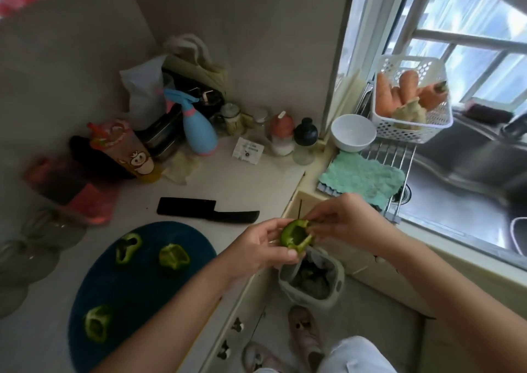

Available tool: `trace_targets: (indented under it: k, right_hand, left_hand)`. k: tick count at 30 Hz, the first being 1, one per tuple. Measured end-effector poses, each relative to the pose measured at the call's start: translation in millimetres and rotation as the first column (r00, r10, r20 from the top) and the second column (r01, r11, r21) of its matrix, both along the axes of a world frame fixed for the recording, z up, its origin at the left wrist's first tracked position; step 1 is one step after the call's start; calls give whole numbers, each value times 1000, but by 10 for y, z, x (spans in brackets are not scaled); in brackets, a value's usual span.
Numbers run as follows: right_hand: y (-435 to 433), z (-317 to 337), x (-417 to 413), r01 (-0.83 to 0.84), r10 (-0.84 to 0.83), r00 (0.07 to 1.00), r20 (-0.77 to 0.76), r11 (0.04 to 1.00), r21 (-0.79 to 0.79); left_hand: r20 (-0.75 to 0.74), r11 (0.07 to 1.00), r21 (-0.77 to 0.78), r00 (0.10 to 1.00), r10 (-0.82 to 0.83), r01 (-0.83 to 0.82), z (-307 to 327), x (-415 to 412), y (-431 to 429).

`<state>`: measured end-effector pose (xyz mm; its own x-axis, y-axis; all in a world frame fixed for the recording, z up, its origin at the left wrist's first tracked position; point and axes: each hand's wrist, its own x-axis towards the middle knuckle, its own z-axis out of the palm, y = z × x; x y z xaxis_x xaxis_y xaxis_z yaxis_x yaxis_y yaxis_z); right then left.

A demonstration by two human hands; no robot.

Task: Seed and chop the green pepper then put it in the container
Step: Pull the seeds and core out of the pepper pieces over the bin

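My left hand (263, 247) and right hand (345, 218) both pinch a hollow green pepper piece (296, 235), out past the counter (242, 178) edge, over a lined bin (313, 275). Three more pepper pieces (174, 255) lie on the dark blue board (137, 287), the black knife (205, 211) just beyond it

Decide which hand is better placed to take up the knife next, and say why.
Right, probably. The left hand cradles the pepper piece, while the right hand only pinches its rim, so it frees up easily. The knife lies with its handle pointing towards both hands.
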<state>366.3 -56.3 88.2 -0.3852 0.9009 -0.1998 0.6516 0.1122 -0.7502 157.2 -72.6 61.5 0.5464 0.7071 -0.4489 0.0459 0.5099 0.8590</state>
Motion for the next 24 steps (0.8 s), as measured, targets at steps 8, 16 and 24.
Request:
trace_targets:
  k: [8, 16, 24]
  right_hand:
    - [-5, -17, 92, -87, 114, 991, -66, 944, 318]
    - [14, -15, 125, -146, 157, 987, 23, 842, 520]
    - [40, -177, 231, 103, -59, 991, -123, 912, 397]
  left_hand:
    - [160, 985, -174, 987, 24, 4, 34, 36, 77]
    - [136, 987, -160, 991, 13, 9, 45, 146, 128]
    - [176, 982, -188, 983, 55, -21, -8, 248, 143]
